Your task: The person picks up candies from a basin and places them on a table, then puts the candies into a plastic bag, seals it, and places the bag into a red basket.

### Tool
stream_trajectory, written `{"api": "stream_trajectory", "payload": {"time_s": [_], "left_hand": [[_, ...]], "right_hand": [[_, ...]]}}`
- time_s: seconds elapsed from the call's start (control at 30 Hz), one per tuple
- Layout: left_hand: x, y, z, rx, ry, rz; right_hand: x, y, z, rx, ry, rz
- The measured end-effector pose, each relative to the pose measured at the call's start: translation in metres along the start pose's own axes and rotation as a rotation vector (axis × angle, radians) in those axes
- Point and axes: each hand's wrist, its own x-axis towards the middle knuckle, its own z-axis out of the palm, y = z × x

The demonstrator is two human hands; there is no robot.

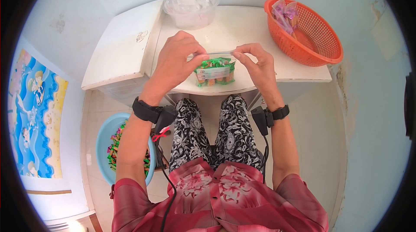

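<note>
A clear zip bag (215, 74) filled with small green-wrapped packets lies near the front edge of the white table. My left hand (184, 56) pinches the left end of the bag's top edge between thumb and fingers. At the right end of that same edge, my right hand (256, 62) pinches with thumb and forefinger. The top edge is stretched straight between both hands, and the packets sit below it.
An orange basket (312, 37) holding purple-and-clear packets stands at the table's right. Behind my left hand is a clear plastic tub (191, 15) with clear plastic inside. On the floor at left, a blue basin (102, 145) holds many small wrapped packets. Cables hang from both wrist straps.
</note>
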Motion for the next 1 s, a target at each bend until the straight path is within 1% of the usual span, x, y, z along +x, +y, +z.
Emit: {"api": "stream_trajectory", "payload": {"time_s": [0.07, 0.17, 0.27, 0.37, 0.47, 0.63, 0.77, 0.87, 0.97, 1.0], "left_hand": [[-0.007, -0.004, -0.004, -0.045, 0.001, -0.074], [-0.015, -0.012, -0.01, -0.123, -0.002, -0.127], [-0.02, -0.017, -0.015, -0.171, -0.046, -0.207], [-0.024, -0.021, -0.014, -0.301, 0.005, -0.266], [-0.027, -0.027, -0.015, -0.308, -0.02, -0.309], [-0.031, -0.035, -0.012, -0.406, -0.004, -0.312], [-0.034, -0.039, -0.007, -0.45, -0.022, -0.346], [-0.032, -0.029, -0.006, -0.514, 0.001, -0.338], [-0.028, -0.029, -0.011, -0.355, -0.072, -0.304], [-0.028, -0.032, -0.009, -0.372, -0.063, -0.309]], "right_hand": [[0.0, 0.001, 0.001, 0.003, -0.003, -0.005], [0.002, 0.002, -0.001, 0.008, -0.01, -0.02], [0.003, 0.002, -0.001, -0.004, -0.011, -0.015], [0.003, 0.001, -0.001, 0.01, -0.001, -0.014], [0.005, 0.001, -0.002, 0.027, -0.007, -0.018], [0.004, 0.0, 0.0, 0.025, -0.006, -0.016], [0.004, 0.001, 0.002, 0.076, -0.023, 0.04], [0.003, -0.003, 0.0, 0.091, -0.037, 0.052], [0.005, -0.001, -0.001, 0.111, -0.052, 0.061], [0.005, -0.002, -0.001, 0.117, -0.057, 0.066]]}}
